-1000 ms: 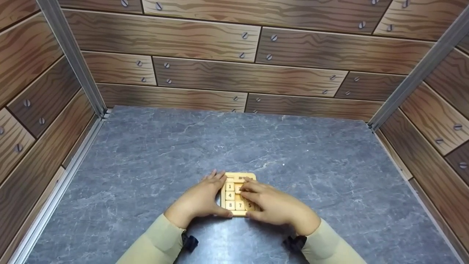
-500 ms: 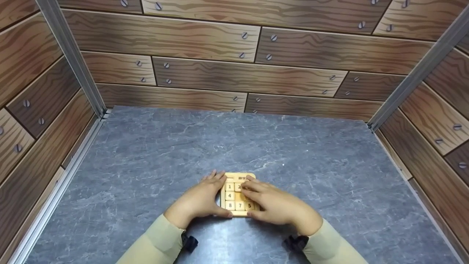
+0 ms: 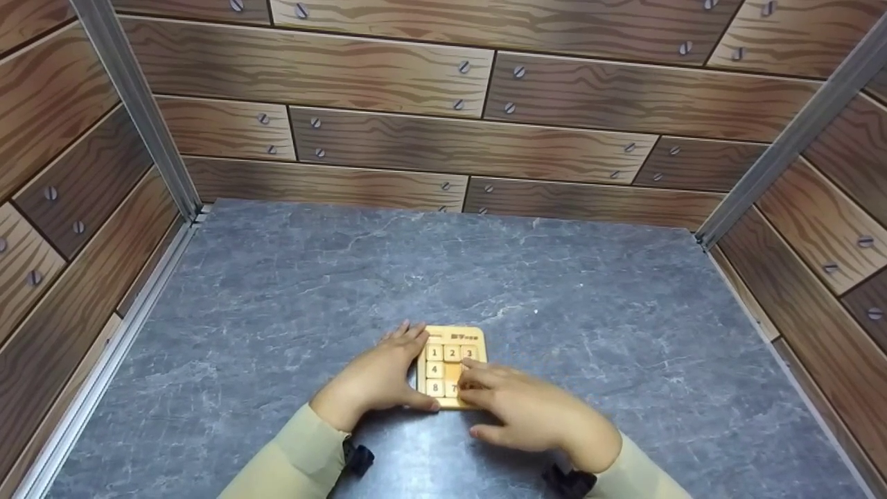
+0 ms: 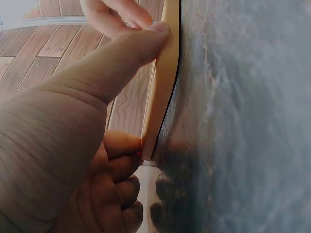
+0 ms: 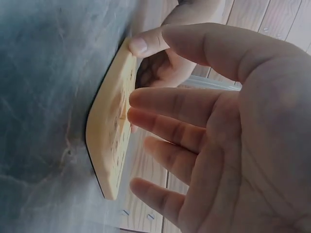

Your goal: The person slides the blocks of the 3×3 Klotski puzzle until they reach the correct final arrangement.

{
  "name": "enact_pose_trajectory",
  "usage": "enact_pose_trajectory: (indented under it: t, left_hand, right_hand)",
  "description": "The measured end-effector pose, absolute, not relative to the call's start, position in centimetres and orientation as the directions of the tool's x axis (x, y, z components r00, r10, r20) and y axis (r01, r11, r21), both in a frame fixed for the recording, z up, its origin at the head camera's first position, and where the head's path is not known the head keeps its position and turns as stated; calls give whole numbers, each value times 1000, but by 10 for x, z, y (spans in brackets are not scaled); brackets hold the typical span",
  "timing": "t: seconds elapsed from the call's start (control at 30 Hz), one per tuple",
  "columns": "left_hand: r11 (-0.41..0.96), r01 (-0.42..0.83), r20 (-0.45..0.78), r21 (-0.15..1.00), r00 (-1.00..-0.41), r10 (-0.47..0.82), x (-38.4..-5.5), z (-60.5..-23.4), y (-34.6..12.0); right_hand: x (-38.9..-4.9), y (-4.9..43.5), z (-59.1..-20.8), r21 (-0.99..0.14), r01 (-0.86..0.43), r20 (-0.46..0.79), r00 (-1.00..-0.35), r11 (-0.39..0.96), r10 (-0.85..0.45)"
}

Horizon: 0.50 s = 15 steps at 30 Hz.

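A yellow sliding number puzzle lies flat on the grey table. Its tiles 1, 2 and 3 show in the top row, with 4 and 8 down the left side. An orange gap sits in the middle, and the tiles at lower right are partly hidden. My left hand holds the puzzle's left side, thumb on the near edge and a finger at the far edge. Over the lower right tiles is my right hand. In the right wrist view its fingers are nearly straight, two tips at the tiles, thumb off the frame.
The grey marbled tabletop spreads around the puzzle. Wood-patterned walls stand at the back and both sides, with metal posts at the corners.
My right hand has moved down and toward me, uncovering tiles 2 and 3, and its thumb has left the frame's bottom edge. Tile 2 has slid up to the top row. My left hand stays put.
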<state>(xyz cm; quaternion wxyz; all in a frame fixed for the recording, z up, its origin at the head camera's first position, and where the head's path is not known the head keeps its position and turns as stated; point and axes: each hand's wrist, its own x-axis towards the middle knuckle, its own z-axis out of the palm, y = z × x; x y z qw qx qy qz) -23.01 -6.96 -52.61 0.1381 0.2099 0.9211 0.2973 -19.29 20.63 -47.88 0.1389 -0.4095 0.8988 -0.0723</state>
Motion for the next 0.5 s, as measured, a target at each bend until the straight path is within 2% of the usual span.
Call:
enact_pose_trajectory:
  t: [0.17, 0.5]
  left_hand:
    - [731, 302, -132, 612, -873, 470, -230, -525, -70]
    - [736, 303, -137, 606, -871, 471, -230, -527, -70]
  right_hand:
    - [-194, 206, -483, -257, -720, -181, -619, 644, -764]
    - [-203, 209, -495, -297, -658, -180, -673, 692, -717]
